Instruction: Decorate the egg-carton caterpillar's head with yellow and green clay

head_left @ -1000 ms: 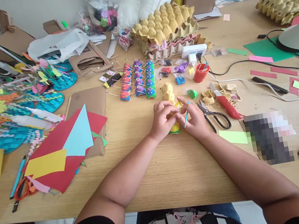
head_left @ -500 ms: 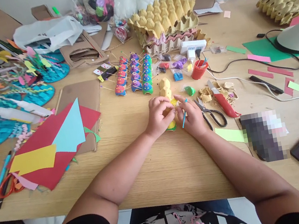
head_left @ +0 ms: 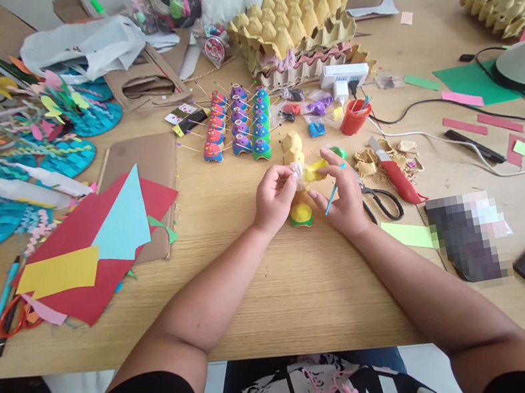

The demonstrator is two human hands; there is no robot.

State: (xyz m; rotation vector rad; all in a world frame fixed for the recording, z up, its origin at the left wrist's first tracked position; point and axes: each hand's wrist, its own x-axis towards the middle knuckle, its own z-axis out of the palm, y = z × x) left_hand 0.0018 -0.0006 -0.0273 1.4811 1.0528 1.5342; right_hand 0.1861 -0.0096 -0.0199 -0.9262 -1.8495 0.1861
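My left hand (head_left: 275,199) pinches a small clear plastic bag (head_left: 298,175) between thumb and fingers. From the bag a lump of yellow modelling clay (head_left: 315,170) stretches across to my right hand (head_left: 345,199), whose fingertips are on its far end. A thin blue stick (head_left: 335,189) is also held in my right hand, slanting across the fingers. Below my hands stands an egg-carton strip (head_left: 291,145); its near cup is covered in yellow with green at the base (head_left: 301,215), and its far cups are bare. My hands hide its middle.
Three painted egg-carton caterpillars (head_left: 238,123) with pins stand beyond my hands. Black scissors (head_left: 381,201), a red-handled knife (head_left: 397,176) and green clay (head_left: 337,153) lie to the right, near a red cup (head_left: 356,116). Coloured paper (head_left: 120,228) lies at left, stacked egg trays (head_left: 293,22) behind.
My hands have moved apart, and the yellow clay now shows stretched between the bag and my right hand. My right fingers have spread. The yellow near cup has come into view.
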